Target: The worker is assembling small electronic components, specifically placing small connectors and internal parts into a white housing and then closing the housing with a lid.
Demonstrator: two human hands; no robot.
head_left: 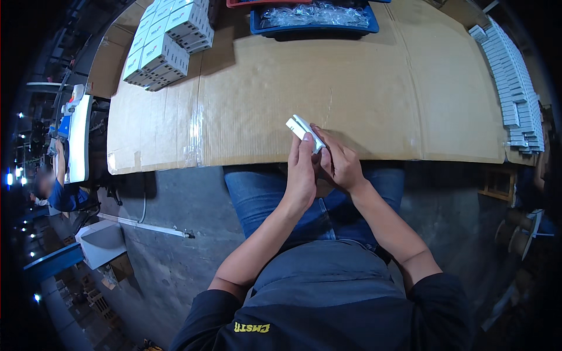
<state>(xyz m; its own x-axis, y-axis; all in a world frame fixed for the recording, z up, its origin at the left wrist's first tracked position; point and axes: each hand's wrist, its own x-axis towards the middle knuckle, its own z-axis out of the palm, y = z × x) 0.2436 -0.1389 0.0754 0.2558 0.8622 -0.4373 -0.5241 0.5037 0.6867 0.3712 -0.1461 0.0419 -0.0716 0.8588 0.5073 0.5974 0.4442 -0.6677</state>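
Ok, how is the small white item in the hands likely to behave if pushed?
The white item is probably fairly stiff: its edges look straight. It may be light, being small and held up between the left hand and right hand. Flat faces make rolling unlikely.

Cardboard tabletop (363, 99): catching bright light, seam (196, 131) glaring
Floor (181, 205): lying dim
Left lamps (10, 179): glowing bluish-white
Right stack (518, 88): bending toward blackening rim

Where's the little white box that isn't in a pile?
In the head view, the little white box is just right of middle, held between the left hand and the right hand, by the near edge of the cardboard tabletop.
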